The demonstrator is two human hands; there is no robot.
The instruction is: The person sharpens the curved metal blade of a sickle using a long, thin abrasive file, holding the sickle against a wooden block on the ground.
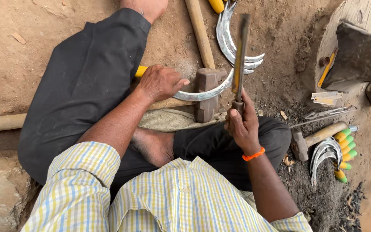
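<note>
I sit cross-legged on bare earth. My left hand (159, 81) grips a sickle by its yellow handle (141, 70) and presses its curved blade (205, 91) across a rusty hammer head (206, 95) that lies on the ground. My right hand (242, 122) is closed on the handle of a long flat metal file (240, 56), held upright with its blade over the sickle's tip. An orange band circles my right wrist.
Several finished sickle blades (228, 38) lie beyond the hammer, with a wooden handle (200, 30) beside them. At right sit a small hammer (314, 138), a bunch of sickles with yellow-green handles (333, 157), tongs (327, 114) and an anvil on a wooden block (357, 51).
</note>
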